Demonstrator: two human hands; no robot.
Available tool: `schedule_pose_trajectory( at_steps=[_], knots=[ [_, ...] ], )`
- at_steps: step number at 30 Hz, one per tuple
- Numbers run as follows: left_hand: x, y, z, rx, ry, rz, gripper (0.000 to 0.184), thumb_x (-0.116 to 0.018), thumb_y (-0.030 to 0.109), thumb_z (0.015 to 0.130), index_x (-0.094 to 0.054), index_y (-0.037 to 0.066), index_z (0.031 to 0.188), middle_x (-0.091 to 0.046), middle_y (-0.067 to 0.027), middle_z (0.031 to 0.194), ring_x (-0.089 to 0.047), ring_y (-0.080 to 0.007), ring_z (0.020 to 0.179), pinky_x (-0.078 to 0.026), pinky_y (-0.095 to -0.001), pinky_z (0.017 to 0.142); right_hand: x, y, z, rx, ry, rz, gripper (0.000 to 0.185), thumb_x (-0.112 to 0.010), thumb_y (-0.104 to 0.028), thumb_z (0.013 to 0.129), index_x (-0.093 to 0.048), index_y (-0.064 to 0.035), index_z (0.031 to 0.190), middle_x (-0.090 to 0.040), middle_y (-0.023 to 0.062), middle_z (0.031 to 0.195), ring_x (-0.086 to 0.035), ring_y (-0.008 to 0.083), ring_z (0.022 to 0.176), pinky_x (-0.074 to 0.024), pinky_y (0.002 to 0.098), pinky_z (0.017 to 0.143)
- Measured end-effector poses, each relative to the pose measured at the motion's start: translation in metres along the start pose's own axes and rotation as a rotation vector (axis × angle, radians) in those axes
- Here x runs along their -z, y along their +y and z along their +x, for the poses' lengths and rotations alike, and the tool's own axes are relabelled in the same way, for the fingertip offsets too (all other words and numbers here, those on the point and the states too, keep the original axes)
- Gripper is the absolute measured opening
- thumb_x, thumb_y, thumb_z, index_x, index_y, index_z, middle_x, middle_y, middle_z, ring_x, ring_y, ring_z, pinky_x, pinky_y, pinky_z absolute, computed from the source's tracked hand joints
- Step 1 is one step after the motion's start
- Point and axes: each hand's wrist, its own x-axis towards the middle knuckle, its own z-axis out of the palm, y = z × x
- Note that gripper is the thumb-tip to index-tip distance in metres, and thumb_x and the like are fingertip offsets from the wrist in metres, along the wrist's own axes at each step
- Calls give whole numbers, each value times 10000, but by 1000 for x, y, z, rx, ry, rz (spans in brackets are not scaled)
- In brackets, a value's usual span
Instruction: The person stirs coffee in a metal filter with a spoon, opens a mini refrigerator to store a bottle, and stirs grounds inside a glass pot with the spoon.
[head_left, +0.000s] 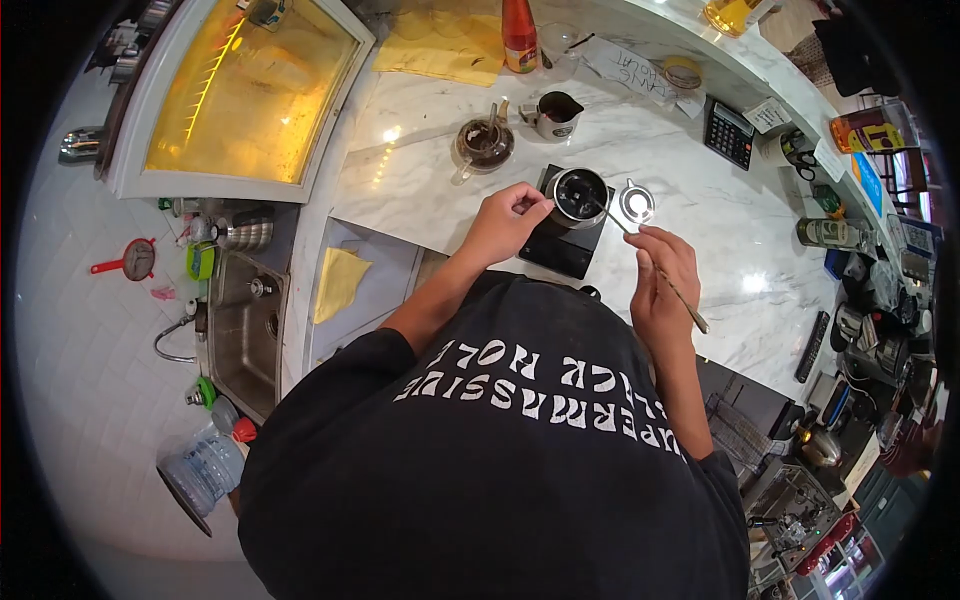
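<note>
Shirt [490, 490] lettered "UPERMASSIVE", right hand [667, 278] holding stirrer [685, 303], left hand [507, 222] at cup [576, 221]

Stirrer [680, 295] tip hidden in cup [576, 220]

Blk T-shirt [500, 490]: white print, upside-dn, reads "UPERMASSIVE" + "LACK HOLE", edge letters hidden. Handwritten paper [640, 80]: approx. "HOLAT", rest unclear.

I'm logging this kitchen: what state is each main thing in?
Metal cup: upright, uncovered, dark inside
Left hand: at the cup's rim
Long spoon: tilted, in the right hand
Black scale: beneath the cup
Glass pot: dark contents inside
Pitcher: upright, uncovered
Cabinet: lit yellow
Calculator: face up
</note>
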Motion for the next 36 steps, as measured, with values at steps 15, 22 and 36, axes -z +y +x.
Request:
schedule_pose_trajectory(
  at_steps=[15,22,36],
  knots=[
    [5,-4,-1,-7,-4,-22,185,-728,182,962,-703,8,1019,-728,-34,901,-634,-96,814,-526,-270,776,3,5,-2,-85,53,19,110,-623,-44,969,-699,-43,1049,-714,162,1075,-652,344,1037,-481,433,949],
    [5,0,0,19,-32,-23,193,-715,184,973,-694,9,1051,-733,-34,939,-636,-92,840,-517,-265,786,-4,0,1,-40,31,28,115,-616,-48,974,-702,-37,1050,-715,161,1067,-652,341,1048,-484,435,950],
    [7,4,3,79,-74,9,212,-704,187,986,-676,19,1112,-728,-32,987,-615,-94,882,-492,-271,814,3,6,-4,-53,36,-7,161,-563,-64,1028,-717,-38,1068,-724,164,1111,-666,325,1062,-521,398,919]
  ],
)
